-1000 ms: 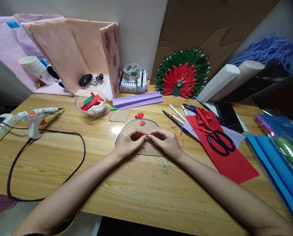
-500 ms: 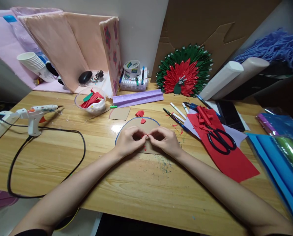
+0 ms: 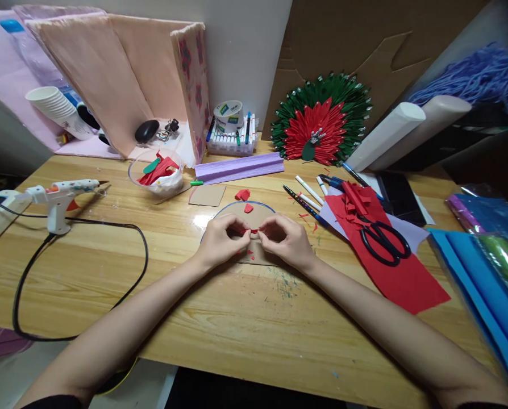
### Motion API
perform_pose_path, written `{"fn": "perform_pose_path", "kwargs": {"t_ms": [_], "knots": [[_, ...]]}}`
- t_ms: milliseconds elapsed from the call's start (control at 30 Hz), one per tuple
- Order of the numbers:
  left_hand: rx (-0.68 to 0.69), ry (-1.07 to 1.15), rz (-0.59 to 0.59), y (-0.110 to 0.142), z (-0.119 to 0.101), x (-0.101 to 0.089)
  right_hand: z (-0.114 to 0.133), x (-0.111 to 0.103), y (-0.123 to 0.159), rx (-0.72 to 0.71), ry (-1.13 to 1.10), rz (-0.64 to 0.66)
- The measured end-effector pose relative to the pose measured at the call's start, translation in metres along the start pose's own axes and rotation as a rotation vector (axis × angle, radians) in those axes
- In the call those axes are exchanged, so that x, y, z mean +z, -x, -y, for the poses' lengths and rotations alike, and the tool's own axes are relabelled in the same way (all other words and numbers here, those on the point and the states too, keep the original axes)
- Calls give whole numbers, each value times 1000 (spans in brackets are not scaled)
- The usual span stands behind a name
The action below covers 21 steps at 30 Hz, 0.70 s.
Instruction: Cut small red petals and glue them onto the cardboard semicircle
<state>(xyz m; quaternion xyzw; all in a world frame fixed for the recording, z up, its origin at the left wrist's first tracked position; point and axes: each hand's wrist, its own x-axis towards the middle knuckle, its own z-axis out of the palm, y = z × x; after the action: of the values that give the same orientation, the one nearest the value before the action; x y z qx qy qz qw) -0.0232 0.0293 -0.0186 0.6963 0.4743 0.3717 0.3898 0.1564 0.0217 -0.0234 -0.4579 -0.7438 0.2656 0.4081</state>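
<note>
My left hand and my right hand meet over a piece of cardboard with a blue curved edge. Thumb and fingers of each hand pinch one end of a small strip of red paper, which shows between the fingertips. Just beyond the hands, a small red petal-shaped piece lies on the cardboard, with a crumpled red paper piece at its far edge. Tiny red scraps are scattered on the cardboard below my fingers.
On the left stand a glue gun with its cable and a plastic bowl of paper pieces. Black scissors rest on red paper at right, near several pens. A green and red paper peacock leans at the back.
My fingertips have parted slightly, so more of the red paper strip shows between them. Both hands stay over the cardboard.
</note>
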Motion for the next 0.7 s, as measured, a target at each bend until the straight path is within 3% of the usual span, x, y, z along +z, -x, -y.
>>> {"fn": "perform_pose_path", "kwargs": {"t_ms": [367,533,700], "knots": [[20,-45,58,1,-2,0,-1,1,-1,-76,37,72],[-16,100,51,-1,1,-1,-1,0,-1,-42,24,35],[-97,248,119,0,-1,2,-1,-1,-1,-34,-9,36]]}}
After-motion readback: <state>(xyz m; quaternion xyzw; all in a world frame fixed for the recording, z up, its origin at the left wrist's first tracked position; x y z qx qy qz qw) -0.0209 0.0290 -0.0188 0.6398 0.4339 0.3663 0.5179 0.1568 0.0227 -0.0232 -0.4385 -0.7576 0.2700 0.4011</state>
